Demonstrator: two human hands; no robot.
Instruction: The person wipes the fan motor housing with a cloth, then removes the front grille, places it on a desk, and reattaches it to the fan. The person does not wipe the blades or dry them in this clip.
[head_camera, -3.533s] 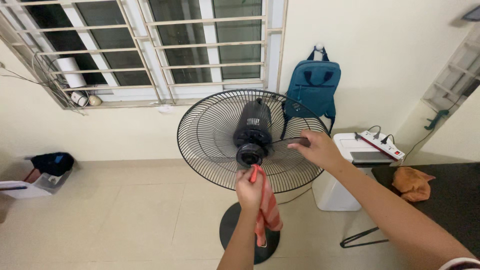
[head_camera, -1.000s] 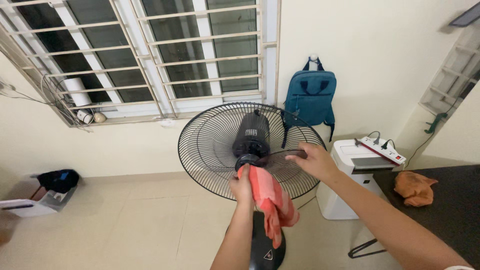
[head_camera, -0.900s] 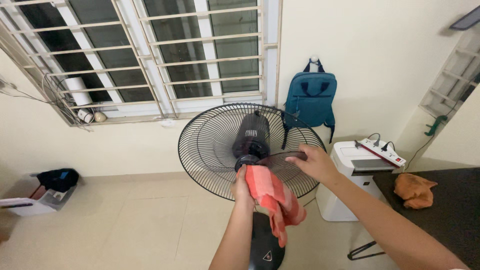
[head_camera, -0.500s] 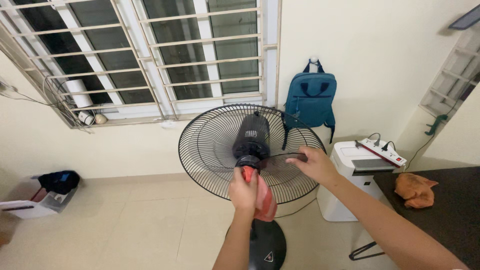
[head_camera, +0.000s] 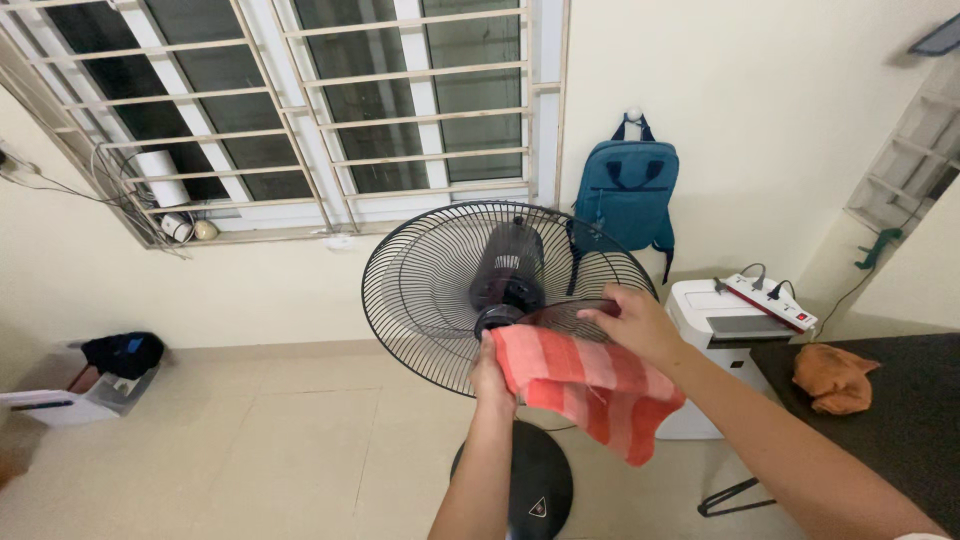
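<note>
The left hand (head_camera: 492, 370) is clenched on one corner of a red checked cloth (head_camera: 585, 385), pressing it up against the black hub (head_camera: 503, 292) at the middle of the fan (head_camera: 430, 290); the cloth spreads away toward 4 o'clock and hangs loose below the right forearm. The right hand (head_camera: 637, 322), at 3 o'clock from the hub, has its fingers (head_camera: 600, 314) closed on a dark blade (head_camera: 570, 312) that reaches out from the hub across the open wire guard. The fan's round base (head_camera: 530, 485) stands on the tiled floor (head_camera: 250, 440) at 6 o'clock, behind the left forearm. At 1 o'clock from the fan a blue backpack (head_camera: 626, 195) hangs on the wall. At 3 o'clock stands a white box (head_camera: 715, 320) with a power strip (head_camera: 768, 300) on top, and beyond it a dark desk (head_camera: 890, 420) carries an orange rag (head_camera: 834, 375). A barred window (head_camera: 330, 110) fills the wall at 11 o'clock.
</note>
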